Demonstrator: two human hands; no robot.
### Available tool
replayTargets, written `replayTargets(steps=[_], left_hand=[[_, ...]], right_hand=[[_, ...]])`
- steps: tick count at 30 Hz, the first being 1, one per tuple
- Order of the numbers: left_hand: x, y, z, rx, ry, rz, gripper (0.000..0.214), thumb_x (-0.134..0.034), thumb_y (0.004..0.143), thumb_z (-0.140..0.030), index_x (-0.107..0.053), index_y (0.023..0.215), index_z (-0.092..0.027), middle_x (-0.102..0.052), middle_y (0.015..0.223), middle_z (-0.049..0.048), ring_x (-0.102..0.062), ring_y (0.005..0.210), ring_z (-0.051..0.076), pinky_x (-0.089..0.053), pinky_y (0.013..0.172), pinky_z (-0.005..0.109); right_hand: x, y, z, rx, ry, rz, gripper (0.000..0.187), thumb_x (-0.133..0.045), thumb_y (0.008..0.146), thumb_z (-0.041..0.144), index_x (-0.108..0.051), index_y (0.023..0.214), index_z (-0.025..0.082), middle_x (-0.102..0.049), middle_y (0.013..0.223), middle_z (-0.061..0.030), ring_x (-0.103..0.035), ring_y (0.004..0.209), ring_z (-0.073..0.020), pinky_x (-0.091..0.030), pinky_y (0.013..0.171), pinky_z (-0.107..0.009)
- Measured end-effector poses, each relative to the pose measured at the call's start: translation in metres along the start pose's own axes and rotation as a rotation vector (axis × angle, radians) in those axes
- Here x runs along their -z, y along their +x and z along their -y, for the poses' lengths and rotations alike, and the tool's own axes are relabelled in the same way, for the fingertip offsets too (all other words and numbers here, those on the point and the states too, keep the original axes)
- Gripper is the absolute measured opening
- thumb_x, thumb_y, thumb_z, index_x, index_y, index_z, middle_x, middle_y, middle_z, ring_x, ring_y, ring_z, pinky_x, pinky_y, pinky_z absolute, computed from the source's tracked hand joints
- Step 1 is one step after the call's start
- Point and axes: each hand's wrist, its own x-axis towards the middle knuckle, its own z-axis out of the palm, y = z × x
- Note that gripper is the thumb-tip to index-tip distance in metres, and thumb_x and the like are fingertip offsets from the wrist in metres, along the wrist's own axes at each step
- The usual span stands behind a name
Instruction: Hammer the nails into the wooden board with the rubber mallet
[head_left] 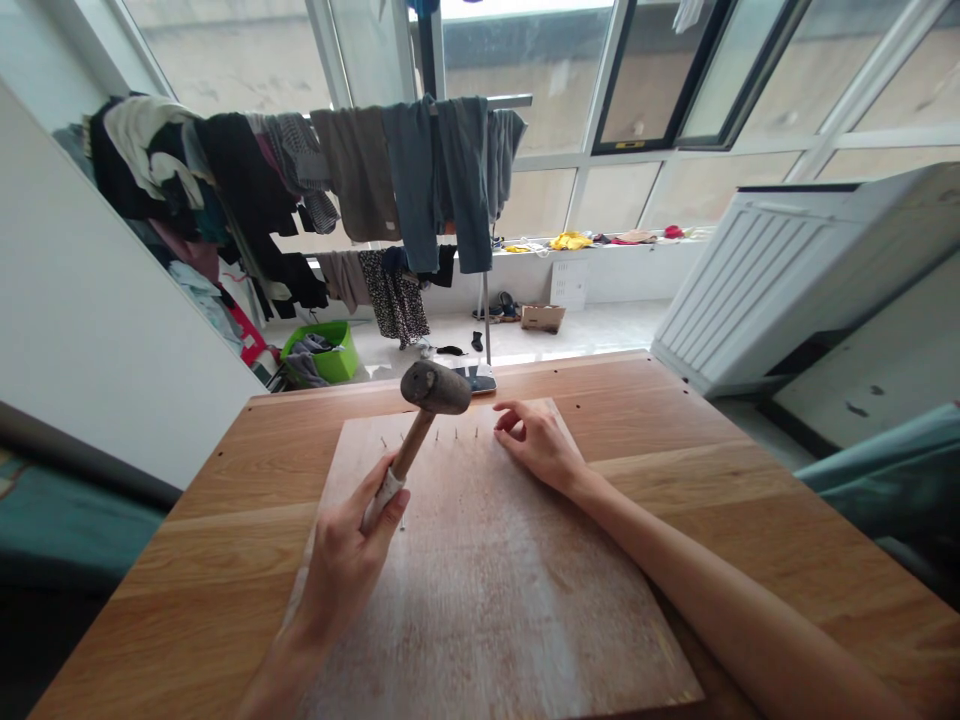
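Observation:
My left hand (352, 545) is wrapped round the handle of a mallet (436, 388) with a dark, thick head and a pale grip. The mallet is raised over a worn wooden board (480, 570). Several thin nails (456, 434) stand in a row near the board's far edge, some partly behind the handle. At the right end of that row, my right hand (538, 440) rests on the board with its fingers curled in a pinch. Whatever may be between those fingertips is too small to make out. Another nail (403, 522) shows beside my left thumb.
The board lies on a wooden table (660, 490). A dark flat object (480, 379) is by its far edge. Beyond are a rack of hanging clothes (352, 180), a green basket (322, 352) and a small cardboard box (542, 318). A white appliance (757, 270) stands right.

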Motion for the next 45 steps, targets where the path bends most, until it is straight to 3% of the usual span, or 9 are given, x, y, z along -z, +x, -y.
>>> replayTargets(steps=[5, 19, 28, 31, 35, 38, 40, 43, 45], left_hand=[[-0.003, 0.002, -0.005, -0.043, 0.012, 0.099, 0.048, -0.056, 0.096, -0.047, -0.065, 0.138, -0.024, -0.077, 0.122, 0.0016, -0.074, 0.107, 0.022, -0.057, 0.090, 0.025], [-0.013, 0.028, -0.025, -0.047, 0.168, 0.341, 0.045, -0.055, 0.098, -0.041, -0.063, 0.141, -0.029, -0.076, 0.124, 0.0055, -0.072, 0.115, 0.029, -0.057, 0.098, 0.039], [-0.016, 0.022, -0.013, -0.021, 0.152, 0.314, 0.048, -0.054, 0.097, -0.047, -0.062, 0.141, -0.029, -0.075, 0.127, 0.0039, -0.070, 0.120, 0.027, -0.056, 0.101, 0.037], [-0.010, 0.015, -0.006, -0.025, 0.110, 0.211, 0.049, -0.055, 0.096, -0.050, -0.064, 0.139, -0.029, -0.076, 0.125, 0.0020, -0.072, 0.114, 0.025, -0.057, 0.097, 0.032], [0.001, 0.006, 0.001, -0.011, 0.064, 0.048, 0.054, -0.056, 0.094, -0.054, -0.065, 0.137, -0.023, -0.080, 0.111, 0.0023, -0.077, 0.095, 0.022, -0.059, 0.083, 0.026], [0.005, 0.003, 0.003, 0.002, 0.037, -0.026, 0.056, -0.055, 0.094, -0.054, -0.067, 0.135, -0.018, -0.080, 0.100, 0.0041, -0.076, 0.091, 0.023, -0.059, 0.081, 0.027], [0.005, 0.002, 0.003, 0.001, 0.020, -0.043, 0.055, -0.056, 0.094, -0.054, -0.067, 0.134, -0.018, -0.080, 0.096, 0.0046, -0.076, 0.091, 0.024, -0.060, 0.081, 0.028], [0.003, 0.000, 0.004, -0.018, -0.002, -0.048, 0.055, -0.057, 0.094, -0.054, -0.067, 0.134, -0.018, -0.080, 0.102, 0.0054, -0.076, 0.093, 0.024, -0.059, 0.084, 0.028], [0.002, 0.000, 0.006, -0.032, -0.013, -0.051, 0.055, -0.057, 0.093, -0.055, -0.068, 0.134, -0.019, -0.079, 0.109, 0.0061, -0.076, 0.096, 0.024, -0.059, 0.086, 0.028]], right_hand=[[0.000, 0.000, 0.001, -0.003, 0.016, -0.001, 0.037, -0.064, 0.085, 0.014, -0.062, 0.121, 0.020, -0.075, 0.089, -0.0021, -0.070, 0.078, -0.0172, -0.054, 0.080, -0.033], [-0.003, 0.002, -0.003, -0.020, 0.016, -0.017, 0.059, -0.065, 0.078, 0.002, -0.053, 0.134, 0.019, -0.072, 0.087, -0.0013, -0.067, 0.074, -0.0166, -0.052, 0.075, -0.030], [-0.002, 0.002, -0.002, -0.017, 0.008, -0.023, 0.058, -0.064, 0.080, 0.006, -0.053, 0.134, 0.020, -0.072, 0.086, -0.0006, -0.066, 0.075, -0.0165, -0.051, 0.077, -0.031], [-0.004, 0.001, -0.002, 0.003, 0.009, -0.036, 0.056, -0.067, 0.082, 0.012, -0.051, 0.135, 0.019, -0.071, 0.090, -0.0022, -0.067, 0.080, -0.0180, -0.052, 0.081, -0.034], [-0.005, 0.000, -0.004, 0.138, -0.052, -0.143, 0.047, -0.073, 0.082, 0.019, -0.054, 0.126, 0.019, -0.066, 0.098, -0.0054, -0.064, 0.088, -0.0208, -0.052, 0.085, -0.038], [-0.003, -0.005, 0.006, 0.297, -0.105, -0.183, 0.021, -0.066, 0.089, 0.018, -0.060, 0.109, 0.018, -0.063, 0.093, -0.0053, -0.061, 0.084, -0.0200, -0.051, 0.081, -0.036], [-0.003, -0.011, 0.023, 0.481, -0.157, -0.053, 0.010, -0.059, 0.094, 0.014, -0.062, 0.103, 0.018, -0.064, 0.093, -0.0061, -0.060, 0.086, -0.0196, -0.051, 0.079, -0.033], [-0.013, -0.023, 0.058, 0.777, -0.300, 0.226, 0.021, -0.051, 0.100, 0.011, -0.063, 0.116, 0.016, -0.068, 0.110, -0.0090, -0.059, 0.100, -0.0200, -0.050, 0.084, -0.032], [-0.028, -0.030, 0.079, 0.910, -0.412, 0.296, 0.026, -0.048, 0.104, 0.014, -0.060, 0.126, 0.012, -0.068, 0.122, -0.0115, -0.058, 0.107, -0.0210, -0.049, 0.087, -0.034]])
